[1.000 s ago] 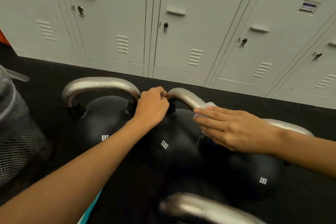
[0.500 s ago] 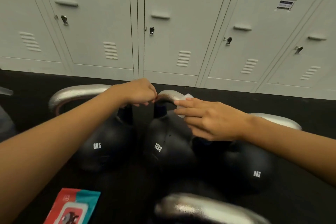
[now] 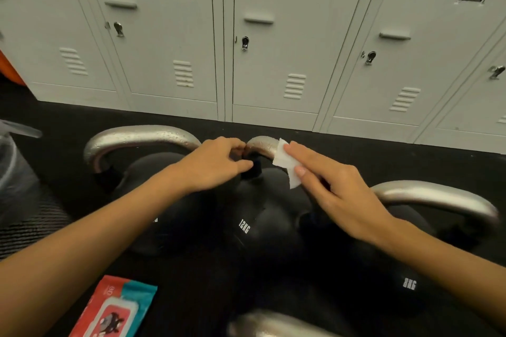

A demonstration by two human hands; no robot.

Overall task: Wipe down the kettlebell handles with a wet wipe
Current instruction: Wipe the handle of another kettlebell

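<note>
Grey metal lockers (image 3: 178, 35) lined the black floor (image 3: 356, 156). On the black 12KG kettlebell's (image 3: 246, 227) silver handle (image 3: 262, 145), your left grip (image 3: 210, 167) clamped the left end. Your right grip (image 3: 328, 189), fingers straight, pressed the white wet wipe (image 3: 284, 161) on top. Best wrapped fully round.

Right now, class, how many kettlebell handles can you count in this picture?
4: left handle, middle handle under the wet wipe, right handle, and bottom-edge handle, which is only partly shown. Others may be out of frame.
</note>
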